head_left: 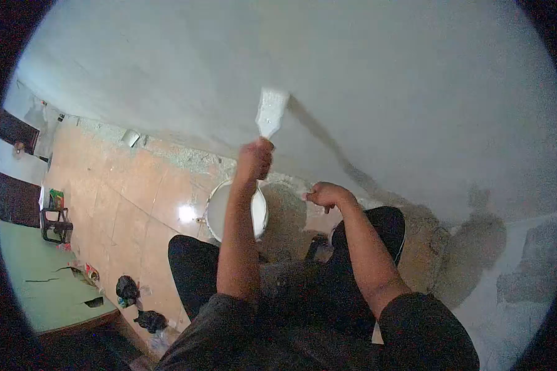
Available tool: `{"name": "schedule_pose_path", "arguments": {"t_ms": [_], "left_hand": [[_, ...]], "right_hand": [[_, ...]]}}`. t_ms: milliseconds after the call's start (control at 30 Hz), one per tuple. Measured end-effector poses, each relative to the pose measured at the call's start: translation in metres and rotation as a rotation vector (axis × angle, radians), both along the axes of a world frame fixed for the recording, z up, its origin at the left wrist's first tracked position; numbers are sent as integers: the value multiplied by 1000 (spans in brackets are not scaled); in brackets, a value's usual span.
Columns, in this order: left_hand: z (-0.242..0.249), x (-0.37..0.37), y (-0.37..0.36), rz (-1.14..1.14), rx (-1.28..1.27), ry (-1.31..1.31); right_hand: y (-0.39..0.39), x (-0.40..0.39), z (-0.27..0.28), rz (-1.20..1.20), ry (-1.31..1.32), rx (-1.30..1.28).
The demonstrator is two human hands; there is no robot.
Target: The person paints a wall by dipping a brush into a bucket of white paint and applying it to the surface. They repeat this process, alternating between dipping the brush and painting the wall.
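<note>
My left hand is closed around the handle of a wide putty knife. The blade points up and is coated with white material; its top edge is at or very near the grey wall, where its shadow meets it. My right hand hangs in front of the wall's foot, with loosely bent fingers partly apart and nothing visible in them. Below my left hand, partly behind the forearm, a round white bucket stands on the floor between my bent knees.
Rubble lines the wall's foot on the tiled floor, with a pale flat piece near it. At the left are a green surface, a dark stool and black plastic bags. A dark object lies between my legs.
</note>
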State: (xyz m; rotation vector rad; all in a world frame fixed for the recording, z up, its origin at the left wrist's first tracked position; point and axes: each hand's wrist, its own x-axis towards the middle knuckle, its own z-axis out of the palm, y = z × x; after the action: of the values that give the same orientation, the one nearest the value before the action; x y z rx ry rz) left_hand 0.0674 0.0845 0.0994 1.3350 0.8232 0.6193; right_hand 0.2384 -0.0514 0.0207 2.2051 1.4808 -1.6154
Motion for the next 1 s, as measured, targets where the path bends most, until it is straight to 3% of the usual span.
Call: {"name": "schedule_pose_path", "arguments": {"t_ms": [33, 67, 133, 200, 267, 333, 400, 467, 500, 667, 733, 800, 933, 1000], "left_hand": [[-26, 14, -1, 0, 215, 168], [-32, 20, -7, 5, -293, 87], [-82, 35, -16, 18, -202, 150], [-164, 36, -17, -97, 9, 207], [-167, 27, -38, -116, 2, 336], [-153, 27, -36, -224, 38, 630], [-124, 28, -30, -237, -76, 563], [-144, 27, 5, -525, 798, 493], [-111, 29, 10, -438, 396, 345], [94, 14, 9, -156, -230, 290], [134, 3, 1, -116, -206, 250], [151, -11, -2, -117, -215, 114], [139, -17, -11, -93, -118, 100], [96, -5, -9, -89, -169, -7]], "right_hand": [[0, -1, 1, -21, -22, -8], [0, -2, 3, -42, -44, -16], [2, -1, 4, -36, -43, -10], [0, -1, 12, -55, -11, 28], [0, 3, 1, -36, -17, 21], [2, 4, 1, -68, -26, -4], [0, 5, 3, -81, -40, 18], [0, 5, 3, -92, -51, 35], [3, 5, 2, -63, -48, -7], [8, 5, 6, 15, -37, -23], [4, 3, 7, -117, 81, 50], [3, 0, 9, -79, 78, 55], [6, 1, 16, 9, 25, 74], [8, 0, 18, 12, -13, 34]]}}
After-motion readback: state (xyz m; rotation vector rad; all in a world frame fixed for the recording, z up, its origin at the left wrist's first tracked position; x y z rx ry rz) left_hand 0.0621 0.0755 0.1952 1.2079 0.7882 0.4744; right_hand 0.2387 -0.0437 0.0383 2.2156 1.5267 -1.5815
